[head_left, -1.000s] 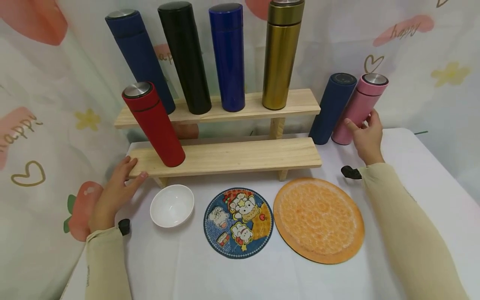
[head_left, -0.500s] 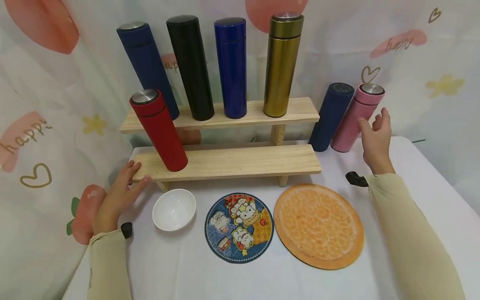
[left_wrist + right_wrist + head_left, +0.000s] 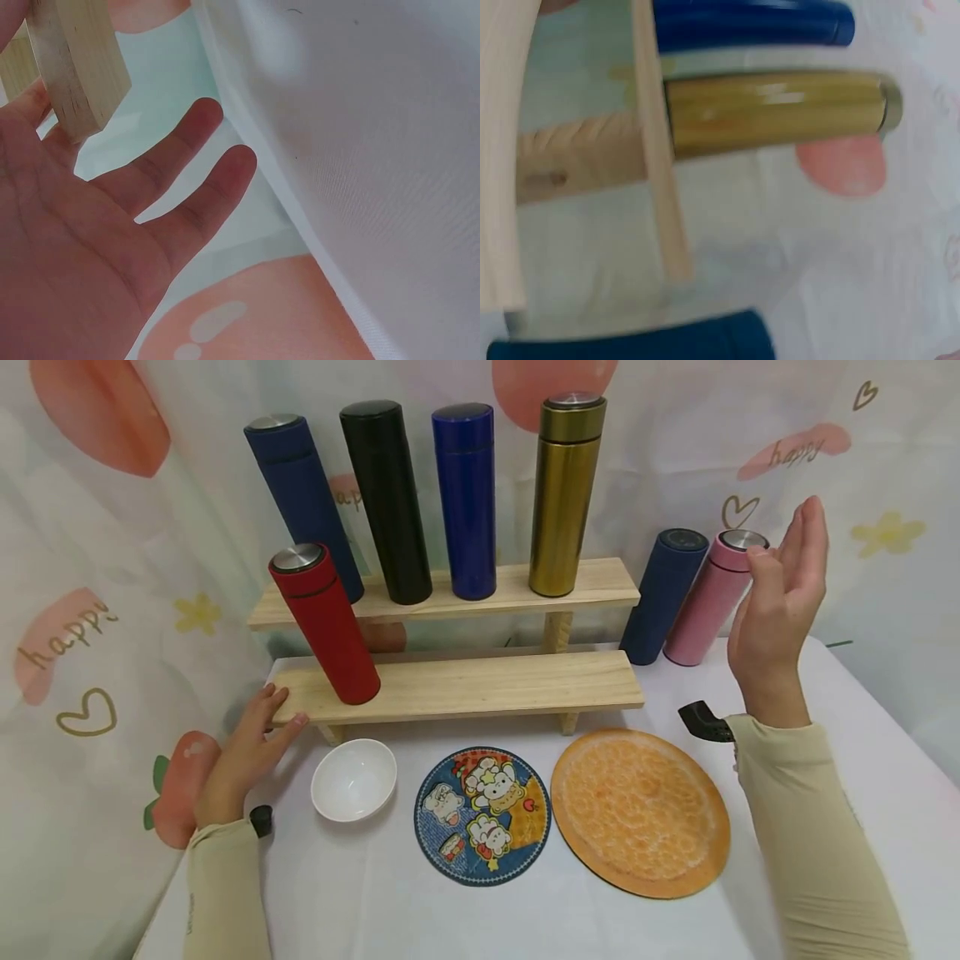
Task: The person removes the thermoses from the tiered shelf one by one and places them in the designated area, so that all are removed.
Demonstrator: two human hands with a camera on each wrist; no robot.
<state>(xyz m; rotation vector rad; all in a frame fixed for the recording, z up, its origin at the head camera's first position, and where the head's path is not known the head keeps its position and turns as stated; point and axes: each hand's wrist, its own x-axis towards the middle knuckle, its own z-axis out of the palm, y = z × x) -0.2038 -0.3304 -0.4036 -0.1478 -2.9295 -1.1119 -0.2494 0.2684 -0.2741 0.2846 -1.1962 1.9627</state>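
Observation:
My left hand (image 3: 243,752) holds the left end of the lower board of a two-tier wooden shelf (image 3: 510,681). In the left wrist view the board end (image 3: 79,67) sits between thumb and fingers, with two fingers (image 3: 199,202) stretched out. My right hand (image 3: 783,602) is raised with straight fingers and holds nothing. It overlaps the edge of a pink thermos (image 3: 708,602), which stands on the table beside a dark blue thermos (image 3: 663,597). A red thermos (image 3: 326,622) stands on the lower board. Navy (image 3: 307,510), black (image 3: 386,502), glossy blue (image 3: 465,502) and gold (image 3: 567,497) thermoses stand on the upper board.
Before the shelf lie a white bowl (image 3: 354,781), a round cartoon-printed mat (image 3: 482,817) and a larger round orange mat (image 3: 640,814). A printed cloth (image 3: 892,610) hangs behind the white-covered table (image 3: 390,910).
My right hand has let go of the pink thermos and moved up and away to the right, fingers straightening. The left hand stays at the shelf end. The head view has shifted slightly.

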